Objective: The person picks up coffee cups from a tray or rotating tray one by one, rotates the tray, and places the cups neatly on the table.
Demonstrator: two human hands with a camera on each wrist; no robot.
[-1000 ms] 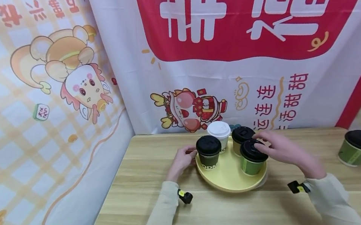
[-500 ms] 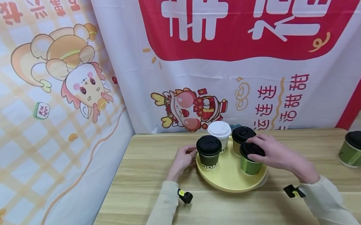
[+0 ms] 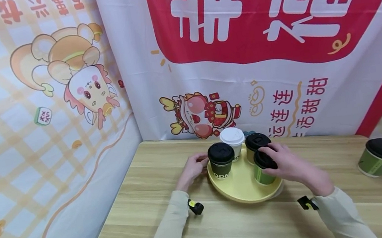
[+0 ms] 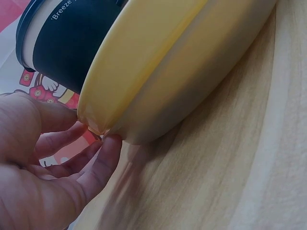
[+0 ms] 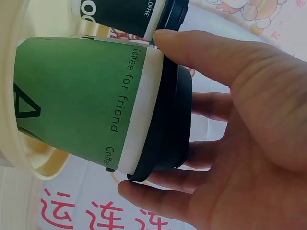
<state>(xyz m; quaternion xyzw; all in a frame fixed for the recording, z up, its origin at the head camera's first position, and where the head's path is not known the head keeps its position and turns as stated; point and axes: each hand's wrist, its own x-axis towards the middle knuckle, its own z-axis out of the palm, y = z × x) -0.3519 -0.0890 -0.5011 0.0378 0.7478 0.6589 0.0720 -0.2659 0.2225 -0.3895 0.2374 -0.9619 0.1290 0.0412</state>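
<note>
One round yellow tray (image 3: 242,192) sits on one bench (image 3: 242,233) and carries four upright, lidded cups. Taking the tray as a clock face seen from the person's side, one dark cup (image 3: 221,168) stands near ten o'clock, one white cup (image 3: 232,138) near twelve, one brownish cup (image 3: 255,142) near one and one green cup (image 3: 264,177) near four. Three of these lids are black, one white.

Two hands are at work. The left hand (image 3: 193,169) pinches the tray's edge at nine o'clock, just beside the dark cup. The right hand (image 3: 289,162) has its thumb and fingers curved round the green cup's black lid (image 5: 168,120); how firmly it grips, I cannot tell.

One fifth cup (image 3: 377,160), green with a black lid, stands on the bench well apart from the tray, towards three o'clock. Two printed cloths hang behind, at ten (image 3: 43,126) and twelve (image 3: 276,47).
</note>
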